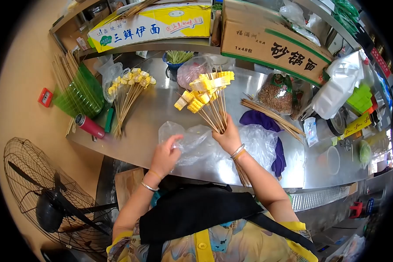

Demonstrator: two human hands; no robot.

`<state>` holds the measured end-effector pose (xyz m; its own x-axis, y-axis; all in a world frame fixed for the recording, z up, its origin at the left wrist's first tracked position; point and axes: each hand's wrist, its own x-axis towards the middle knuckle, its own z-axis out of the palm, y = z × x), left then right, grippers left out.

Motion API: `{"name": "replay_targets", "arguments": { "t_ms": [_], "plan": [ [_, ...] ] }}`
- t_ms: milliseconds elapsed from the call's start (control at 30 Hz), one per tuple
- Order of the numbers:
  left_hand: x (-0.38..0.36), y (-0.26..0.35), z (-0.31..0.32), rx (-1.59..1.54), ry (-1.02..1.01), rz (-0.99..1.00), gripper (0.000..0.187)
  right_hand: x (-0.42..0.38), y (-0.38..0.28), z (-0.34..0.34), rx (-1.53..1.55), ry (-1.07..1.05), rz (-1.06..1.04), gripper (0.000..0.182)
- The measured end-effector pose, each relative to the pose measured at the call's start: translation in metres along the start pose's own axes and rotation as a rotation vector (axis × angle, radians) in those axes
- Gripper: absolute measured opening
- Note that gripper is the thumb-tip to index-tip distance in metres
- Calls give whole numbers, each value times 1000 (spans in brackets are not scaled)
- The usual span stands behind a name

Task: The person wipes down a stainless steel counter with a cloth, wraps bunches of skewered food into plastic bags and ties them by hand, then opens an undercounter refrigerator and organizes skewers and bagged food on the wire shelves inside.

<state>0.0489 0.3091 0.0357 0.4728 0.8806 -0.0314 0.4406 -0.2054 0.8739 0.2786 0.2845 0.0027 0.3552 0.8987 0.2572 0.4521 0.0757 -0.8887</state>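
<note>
My right hand (228, 136) is wrapped round a bundle of wooden skewers. Pieces of yellow corn (207, 87) sit on their upper ends, and the bare ends stick out below my wrist. To its left, my left hand (165, 158) is raised over the table's front part, fingers partly curled with the index finger extended, holding nothing that I can see. Crumpled clear plastic bags (194, 144) lie beside and behind both hands. A second bunch of skewers with corn pieces (133, 81) lies on the metal table (153, 113) at the left.
Bare skewers (273, 114) and a purple cloth (278, 159) lie to the right, near a bag of brown nuts or beans (276, 94). At the left are a red bottle (90, 126) and green-wrapped skewers (81, 89). Cardboard boxes (266, 43) stand behind. A fan (50, 205) is lower left.
</note>
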Motion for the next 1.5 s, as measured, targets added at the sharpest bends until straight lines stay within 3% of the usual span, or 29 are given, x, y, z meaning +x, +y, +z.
{"name": "replay_targets", "arguments": {
  "t_ms": [133,200,233,267,300,333,400,467,500,567,733,800,933,967,1000,1033,1067,1100,1200,1333,1433,1500],
  "plan": [
    [9,-29,17,188,-147,203,23,10,16,-4,112,30,28,53],
    [19,-35,29,-172,26,127,31,13,2,-12,149,37,36,53],
    [23,-40,33,-170,22,131,31,11,-6,-18,183,35,49,53],
    [25,-25,32,-400,81,-52,34,7,-24,-30,181,40,50,53],
    [27,-12,31,-628,138,-238,37,-1,-47,-45,297,-39,173,49],
    [28,-2,31,-631,132,-237,37,-8,-66,-57,411,-118,296,45],
    [29,10,33,-668,103,-211,41,-28,-78,-73,587,-140,320,46],
    [35,-7,43,-715,118,-197,41,-49,-79,-93,889,-541,487,50],
    [40,-14,47,-759,140,-172,41,-61,-75,-96,889,-531,492,50],
    [45,-20,46,-801,127,-158,41,-84,-64,-99,1057,-697,701,53],
    [36,-8,24,-687,119,-188,40,-103,-37,-97,924,-563,801,55],
    [29,-13,21,-430,-65,-125,41,-100,-34,-95,658,-347,771,54],
    [22,-10,24,-385,-254,-170,41,-87,-33,-87,427,-174,567,55],
    [23,-7,26,-593,-245,-244,40,-88,-22,-79,303,-124,415,62],
    [24,-4,26,-800,-232,-321,40,-91,-11,-71,305,-122,419,62],
    [26,-2,24,-800,-234,-327,40,-95,-1,-65,169,-73,266,63],
    [29,1,20,-1012,-266,-347,40,-97,-1,-60,32,-26,111,65],
    [33,2,17,-1226,-294,-361,40,-100,-8,-62,-49,-61,183,66],
    [45,-7,15,-1187,-141,-341,42,-109,-11,-66,-214,-116,165,66],
    [53,-11,8,-1080,-140,-303,41,-117,-3,-85,-323,-201,162,68],
    [52,-9,8,-1013,-113,-312,43,-122,2,-97,-205,-171,188,68],
    [48,-12,7,-884,-220,-191,52,-120,-11,-107,-38,-131,227,66]
  ]
}}
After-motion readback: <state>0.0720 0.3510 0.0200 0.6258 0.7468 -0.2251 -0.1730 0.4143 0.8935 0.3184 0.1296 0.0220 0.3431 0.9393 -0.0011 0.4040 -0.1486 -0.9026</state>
